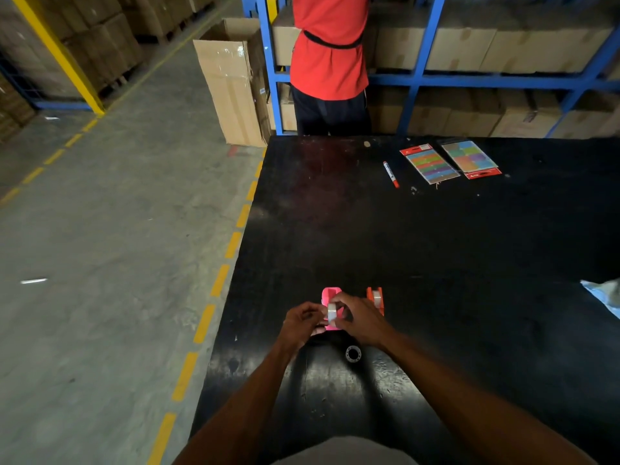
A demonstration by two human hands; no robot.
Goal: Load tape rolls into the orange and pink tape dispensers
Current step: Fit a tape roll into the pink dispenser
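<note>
Right hand (357, 318) pinching a clear tape roll (331, 312) upright over the pink dispenser (331, 305); left hand (302, 322) gripping that dispenser's near end. Just right, orange dispenser (376, 298), roll loaded. Nearer, spare tape roll (353, 353) flat on black table (436, 263).

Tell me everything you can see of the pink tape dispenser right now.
The pink tape dispenser looks like moulded plastic, small and narrow, lying on the black table near its front left part. Its far end shows an open hollow; the near end is largely covered by both hands. The left hand steadies its near left side while the right hand holds a clear tape roll upright just over its middle. Whether the roll is seated cannot be told. The orange dispenser stands apart to its right.
</note>
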